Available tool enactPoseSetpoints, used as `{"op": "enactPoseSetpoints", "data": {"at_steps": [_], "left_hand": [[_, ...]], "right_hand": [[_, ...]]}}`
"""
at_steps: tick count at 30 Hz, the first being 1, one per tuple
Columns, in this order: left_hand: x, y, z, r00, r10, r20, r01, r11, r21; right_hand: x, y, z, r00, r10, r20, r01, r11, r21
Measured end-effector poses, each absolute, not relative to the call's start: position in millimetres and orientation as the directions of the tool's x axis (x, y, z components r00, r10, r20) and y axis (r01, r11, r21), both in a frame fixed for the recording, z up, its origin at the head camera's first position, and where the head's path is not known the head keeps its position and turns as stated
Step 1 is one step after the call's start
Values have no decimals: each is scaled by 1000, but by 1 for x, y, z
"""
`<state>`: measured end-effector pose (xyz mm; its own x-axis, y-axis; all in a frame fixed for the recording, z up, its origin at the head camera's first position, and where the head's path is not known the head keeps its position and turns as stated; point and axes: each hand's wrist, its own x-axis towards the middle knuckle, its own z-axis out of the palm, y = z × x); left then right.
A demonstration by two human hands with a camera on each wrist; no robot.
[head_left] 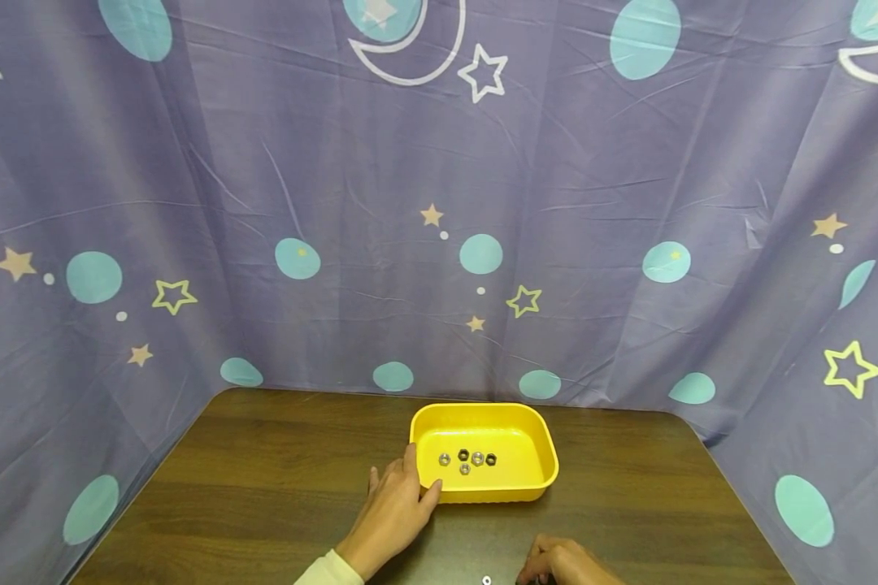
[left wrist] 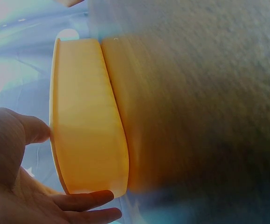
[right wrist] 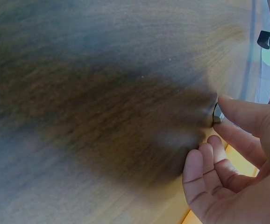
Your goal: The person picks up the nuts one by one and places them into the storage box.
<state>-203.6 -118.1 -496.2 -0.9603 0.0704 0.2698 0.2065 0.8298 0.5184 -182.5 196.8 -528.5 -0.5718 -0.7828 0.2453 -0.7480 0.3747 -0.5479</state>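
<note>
Fingers and thumb of my left hand (head_left: 393, 505) rest on the outside of a yellow plastic tray (head_left: 545, 455) at its near left corner. From the left wrist, the thumb touches the rim and straight fingers lie along the end wall of the tray (left wrist: 86, 116). On the tray floor lie several hex nuts (head_left: 478, 459), some silver and some black. Closer to me, my right hand (head_left: 567, 561) is low at the table. Its thumb and index finger pinch a metal nut (right wrist: 217, 113), while the other fingers stay bent beside the tabletop.
A small silver nut (head_left: 486, 580) lies on the table just left of the right hand. The dark wooden table (head_left: 278, 471) extends to both sides of the tray. Behind it hangs a purple curtain (head_left: 380, 179) with stars and moons.
</note>
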Motion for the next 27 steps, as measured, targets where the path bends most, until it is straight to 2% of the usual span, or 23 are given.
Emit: {"op": "enactPoseSetpoints", "data": {"at_steps": [14,22,27], "left_hand": [[-203,-117,-497,-954,69,290,221,818,532],[-203,-118,-497,-957,72,281,217,820,530],[-203,-118,-497,-960,70,270,209,822,530]], "right_hand": [[-181,193,-525,-672,-738,64,-599,491,-632],[-181,194,-531,-633,-752,184,-695,447,-563],[-181,195,-530,-639,-751,169,-682,450,-576]]}}
